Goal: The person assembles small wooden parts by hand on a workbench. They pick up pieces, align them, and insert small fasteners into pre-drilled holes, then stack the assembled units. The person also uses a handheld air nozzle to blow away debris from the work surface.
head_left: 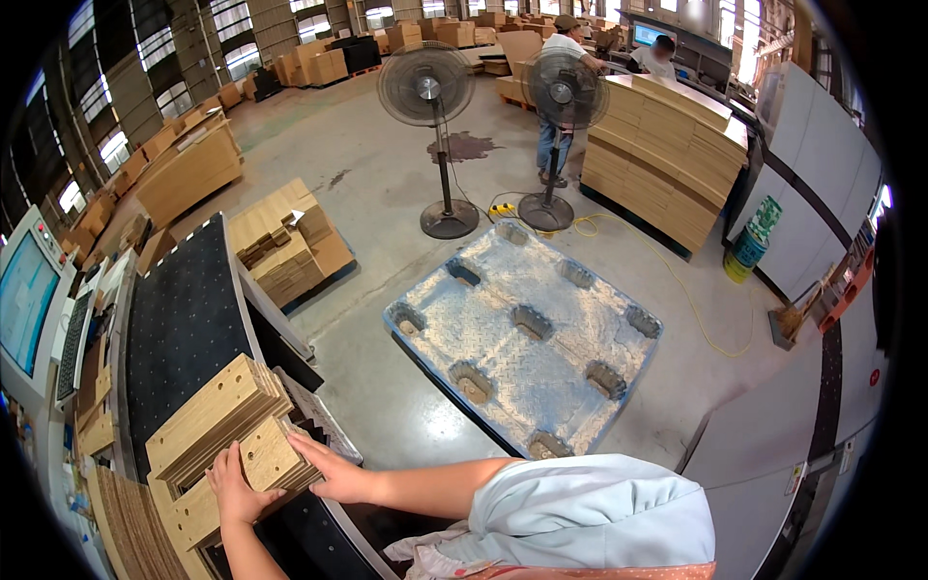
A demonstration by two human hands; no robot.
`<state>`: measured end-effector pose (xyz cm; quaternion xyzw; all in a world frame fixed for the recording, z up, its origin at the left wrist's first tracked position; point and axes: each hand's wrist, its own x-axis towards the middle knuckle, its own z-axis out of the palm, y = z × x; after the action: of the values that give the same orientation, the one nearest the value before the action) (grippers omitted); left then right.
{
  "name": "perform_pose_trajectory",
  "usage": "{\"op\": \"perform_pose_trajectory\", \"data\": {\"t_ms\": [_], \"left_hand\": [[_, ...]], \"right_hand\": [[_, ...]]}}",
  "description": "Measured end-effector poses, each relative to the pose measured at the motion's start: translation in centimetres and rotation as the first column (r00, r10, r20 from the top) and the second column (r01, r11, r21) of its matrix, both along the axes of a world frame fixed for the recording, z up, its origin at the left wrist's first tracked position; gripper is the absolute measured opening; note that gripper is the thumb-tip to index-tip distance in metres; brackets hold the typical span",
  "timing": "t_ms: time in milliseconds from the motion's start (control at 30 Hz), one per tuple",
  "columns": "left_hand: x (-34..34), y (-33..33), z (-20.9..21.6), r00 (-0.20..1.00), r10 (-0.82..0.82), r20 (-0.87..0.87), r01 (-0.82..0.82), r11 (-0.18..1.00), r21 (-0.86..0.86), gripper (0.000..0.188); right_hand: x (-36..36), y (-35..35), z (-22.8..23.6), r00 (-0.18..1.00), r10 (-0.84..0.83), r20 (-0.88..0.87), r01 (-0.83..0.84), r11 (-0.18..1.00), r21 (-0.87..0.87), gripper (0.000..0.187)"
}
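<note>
A short stack of light wood-grain boards (pixel 266 452) with drilled holes lies between my two hands at the lower left. My left hand (pixel 239 488) presses its near left side, thumb out toward the right. My right hand (pixel 333 471) grips the right end, fingers along the far edge. Just beyond stands a longer stack of similar boards (pixel 208 411). Another drilled board (pixel 196 512) lies under and left of my left hand. These rest at the near end of a black dotted machine table (pixel 188 309). The undersides of my fingers are hidden.
A worn blue plastic pallet (pixel 503 314) lies on the floor, with two standing fans (pixel 449 217) (pixel 546 213) behind it. A computer screen (pixel 29 300) is at far left. Stacked boards (pixel 667 145) and two people (pixel 565 43) (pixel 657 60) are at the back right. A yellow cable (pixel 667 275) crosses the floor.
</note>
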<state>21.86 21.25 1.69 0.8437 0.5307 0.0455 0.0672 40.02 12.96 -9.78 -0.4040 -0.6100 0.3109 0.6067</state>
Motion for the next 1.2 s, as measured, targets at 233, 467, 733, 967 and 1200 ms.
{"op": "perform_pose_trajectory", "data": {"t_ms": [233, 467, 733, 967, 1200], "left_hand": [[-0.6, 0.2, -0.2, 0.983, -0.167, 0.076, 0.163, 0.985, 0.05, 0.124], [-11.7, -1.6, 0.2, 0.711, 0.129, 0.691, -0.506, 0.777, 0.376, 0.051], [-20.0, 1.6, -7.8, -0.002, 0.29, 0.957, -0.744, 0.639, -0.195, 0.043], [-21.6, 1.1, -7.1, -0.251, 0.559, 0.79, -0.477, 0.639, -0.604, 0.047], [-22.3, 1.3, -7.7, -0.154, 0.584, 0.797, -0.426, 0.688, -0.587, 0.061]], "right_hand": [[1.1, -0.8, 0.6, 0.985, 0.039, -0.171, -0.063, 0.989, -0.135, 0.086], [3.3, -0.1, 1.8, 0.909, -0.016, -0.417, -0.139, 0.93, -0.34, 0.072], [2.3, 1.3, 1.6, 0.875, 0.071, -0.478, -0.242, 0.921, -0.306, 0.084], [0.9, 2.3, 1.2, 0.856, 0.138, -0.498, -0.308, 0.91, -0.277, 0.096], [1.1, 2.5, 0.4, 0.907, 0.064, -0.415, -0.241, 0.889, -0.389, 0.105]]}}
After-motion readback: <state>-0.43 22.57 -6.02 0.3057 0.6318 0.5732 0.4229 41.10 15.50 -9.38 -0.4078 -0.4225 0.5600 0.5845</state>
